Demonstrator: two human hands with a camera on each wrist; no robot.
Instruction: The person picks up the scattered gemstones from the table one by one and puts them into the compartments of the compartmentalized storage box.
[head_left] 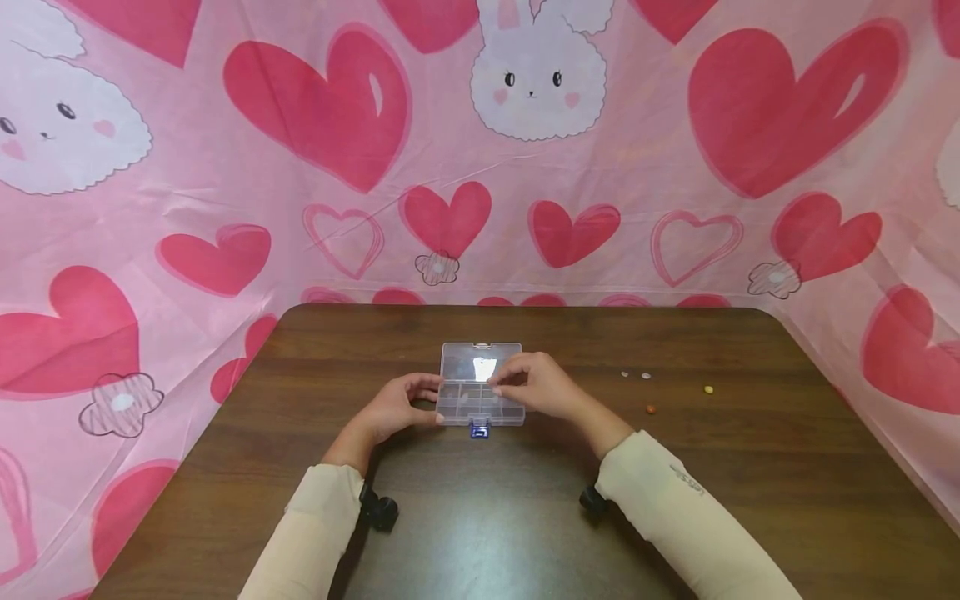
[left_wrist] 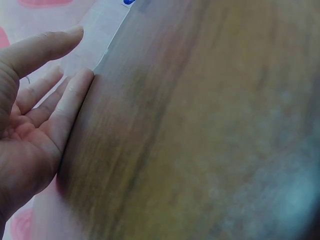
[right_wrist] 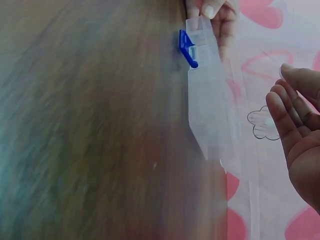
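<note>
One rectangular, transparent plastic compartment box [head_left: 504, 421] rests on the dark brown wood-grain table [head_left: 750, 467], and serves as the centre for all clock positions, read in the head view. Its hinged transparent lid [head_left: 461, 362] lies swung back at 12 o'clock, and its blue plastic latch [head_left: 479, 430] projects at 6 o'clock. The left hand [head_left: 396, 408] is at 9 o'clock: thumb at the front corner, fingers at the side wall, thumb and fingers spread apart and touching the box without clamping it. The right hand [head_left: 543, 385] reaches in from 3 o'clock, its thumb and forefinger close together over the compartments; whether anything is pinched between them cannot be determined. Four small pieces lie on the table on the 3 o'clock side, well apart from the box: two whitish pieces [head_left: 647, 376] just beside each other, one round orange-brown piece [head_left: 651, 409] slightly nearer the person, and one round yellow piece [head_left: 708, 389] farthest out. Both forearms wear cream fabric sleeves [head_left: 675, 508]; black wrist-mounted devices [head_left: 384, 514] sit at 7 and 5 o'clock. A pink fabric backdrop [head_left: 637, 167] printed with red hearts and white rabbits stands beyond the table at 12 o'clock.
</note>
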